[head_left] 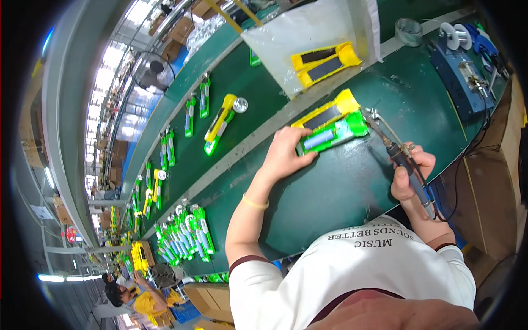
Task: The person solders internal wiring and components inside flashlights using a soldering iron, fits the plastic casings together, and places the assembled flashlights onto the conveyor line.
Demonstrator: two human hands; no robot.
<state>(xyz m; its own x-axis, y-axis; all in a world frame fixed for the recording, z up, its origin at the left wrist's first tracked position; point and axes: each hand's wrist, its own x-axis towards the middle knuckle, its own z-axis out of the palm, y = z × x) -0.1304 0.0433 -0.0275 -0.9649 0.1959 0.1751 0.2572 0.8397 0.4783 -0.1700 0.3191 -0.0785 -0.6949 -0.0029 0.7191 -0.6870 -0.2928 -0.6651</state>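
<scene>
My left hand [287, 151] rests on a green open casing [333, 133] with a light blue cell inside, holding it down on the green bench [341, 187]. A yellow casing half [324, 111] with a dark panel lies against its far side. My right hand [410, 171] grips a soldering iron [404, 159] by its dark handle. The iron's metal tip [373, 115] points at the right end of the green casing.
A clear bag [286, 41] holds two more yellow halves [324, 62]. A blue solder station [459, 71] with a wire spool stands at the right. Several green and yellow casings [184, 236] lie along the belt. Another person [137, 300] works at lower left.
</scene>
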